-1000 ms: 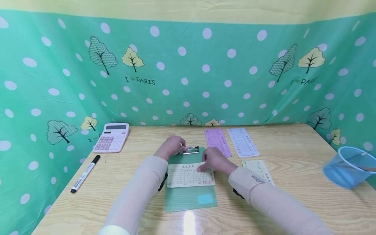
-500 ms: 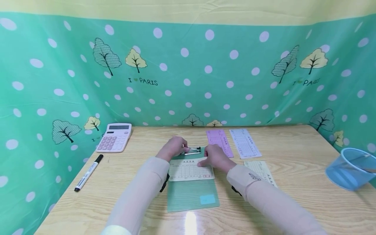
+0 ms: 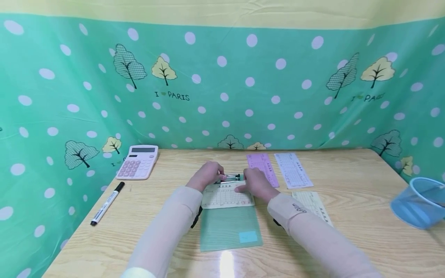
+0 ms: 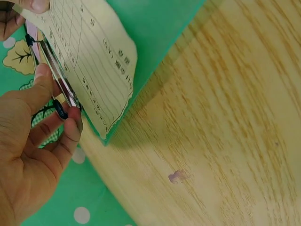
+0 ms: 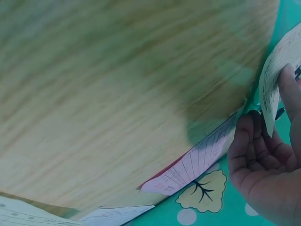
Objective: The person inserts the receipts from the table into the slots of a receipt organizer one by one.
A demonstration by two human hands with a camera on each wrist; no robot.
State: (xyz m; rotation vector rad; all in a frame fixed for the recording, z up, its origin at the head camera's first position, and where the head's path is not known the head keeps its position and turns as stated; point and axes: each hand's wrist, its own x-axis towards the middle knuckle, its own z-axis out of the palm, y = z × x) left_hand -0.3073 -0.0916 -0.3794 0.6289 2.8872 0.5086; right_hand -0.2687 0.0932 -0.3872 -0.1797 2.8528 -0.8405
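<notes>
A green see-through clipboard (image 3: pixel 229 227) lies on the table with a metal clip (image 3: pixel 232 177) at its far end. My left hand (image 3: pixel 208 174) grips that clip, its thumb and fingers on the wire lever with black end caps, as the left wrist view shows. A cream printed form (image 3: pixel 226 197) overlies the upper part of the board, its top edge right at the clip (image 4: pixel 59 75). The right side of the form (image 5: pixel 277 70) is pinched between thumb and fingers of my right hand (image 3: pixel 258 184).
A purple form (image 3: pixel 262 170), a white form (image 3: pixel 293 170) and another cream form (image 3: pixel 313 206) lie to the right. At the left are a pink calculator (image 3: pixel 137 162) and a marker (image 3: pixel 107 203). A blue mesh pen holder (image 3: pixel 413 204) stands far right.
The cream form has moved up the clipboard toward the clip, carried by my right hand. My left hand stays on the clip. The view has shifted slightly.
</notes>
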